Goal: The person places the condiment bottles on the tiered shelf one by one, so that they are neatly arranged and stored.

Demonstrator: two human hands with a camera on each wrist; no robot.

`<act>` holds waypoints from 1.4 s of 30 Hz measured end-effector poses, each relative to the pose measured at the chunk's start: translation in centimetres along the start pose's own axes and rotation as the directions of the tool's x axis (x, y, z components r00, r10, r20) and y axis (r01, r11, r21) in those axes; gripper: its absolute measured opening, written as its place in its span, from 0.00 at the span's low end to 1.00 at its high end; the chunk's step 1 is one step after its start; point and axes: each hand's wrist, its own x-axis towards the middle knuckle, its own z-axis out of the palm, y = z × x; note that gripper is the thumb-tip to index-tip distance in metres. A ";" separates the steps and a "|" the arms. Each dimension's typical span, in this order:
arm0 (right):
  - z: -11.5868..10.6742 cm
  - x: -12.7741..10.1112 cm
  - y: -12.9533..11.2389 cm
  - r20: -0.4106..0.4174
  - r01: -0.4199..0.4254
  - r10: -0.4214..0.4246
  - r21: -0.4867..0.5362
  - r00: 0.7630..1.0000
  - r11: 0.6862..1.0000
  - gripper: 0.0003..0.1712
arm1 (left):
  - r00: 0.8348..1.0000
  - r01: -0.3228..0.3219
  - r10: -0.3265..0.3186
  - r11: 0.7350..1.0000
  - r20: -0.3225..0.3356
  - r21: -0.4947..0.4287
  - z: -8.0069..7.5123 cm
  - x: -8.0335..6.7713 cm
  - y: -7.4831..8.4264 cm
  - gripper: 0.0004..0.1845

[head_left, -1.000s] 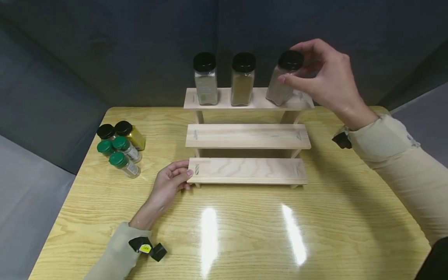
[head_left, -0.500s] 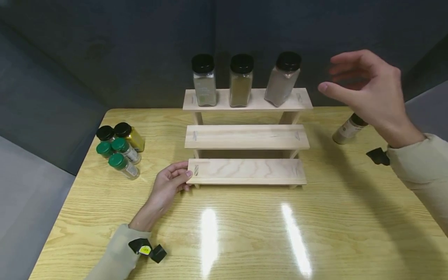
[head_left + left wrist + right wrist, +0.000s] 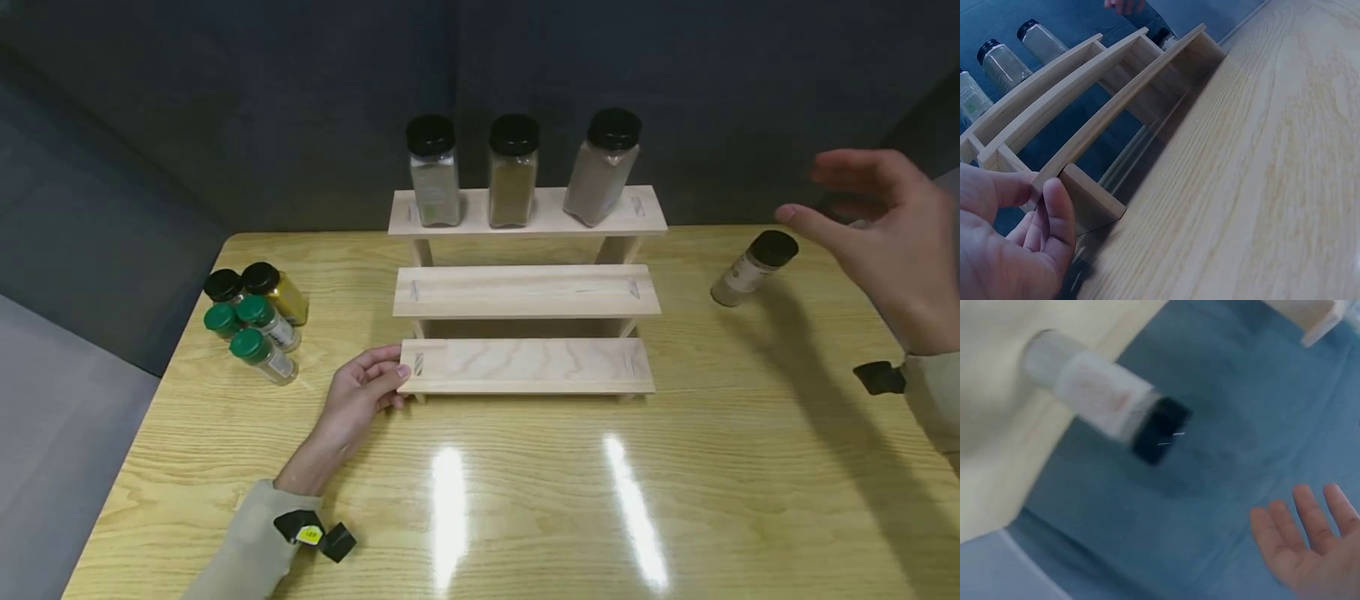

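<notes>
A three-tier wooden shelf rack (image 3: 525,367) stands on the table. My left hand (image 3: 363,392) pinches the left end of its lowest board, thumb on top; the left wrist view shows this grip from the side. Three black-capped spice jars stand on the top board: a pale one (image 3: 437,187), a brown one (image 3: 513,187) and a greyish one (image 3: 600,183) turned at an angle. In the air at the right, my right hand (image 3: 892,242) holds nothing, its fingers spread from the thumb. Nearest to it stands a labelled black-capped jar (image 3: 746,275), also large in the right wrist view.
At the table's left sit several small jars, some with green caps (image 3: 255,343) and others with black caps, one of them yellow (image 3: 285,296). Dark cloth (image 3: 337,100) hangs behind the table (image 3: 562,500).
My right hand has let go of the greyish jar on the top board and moved right and down, uncovering the labelled jar on the table. The left hand keeps its grip.
</notes>
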 end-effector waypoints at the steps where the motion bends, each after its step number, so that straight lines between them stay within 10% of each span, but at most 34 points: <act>1: 0.0 0.0 0.6 -0.004 -0.013 0.013 -0.003 1.000 1.000 0.35 | 1.000 -0.002 0.002 1.000 0.001 -0.001 0.0 0.0 0.0 0.24; 12: 0.9 -1.1 6.3 0.129 -0.193 0.216 -0.172 0.968 0.966 0.47 | 1.000 -0.012 0.012 1.000 0.008 -0.020 0.1 -0.1 0.0 0.23; 42: 3.4 -1.5 11.0 0.161 -0.136 0.147 -0.077 0.976 0.988 0.42 | 0.999 -0.025 0.025 1.000 0.022 -0.014 0.1 -0.2 0.1 0.23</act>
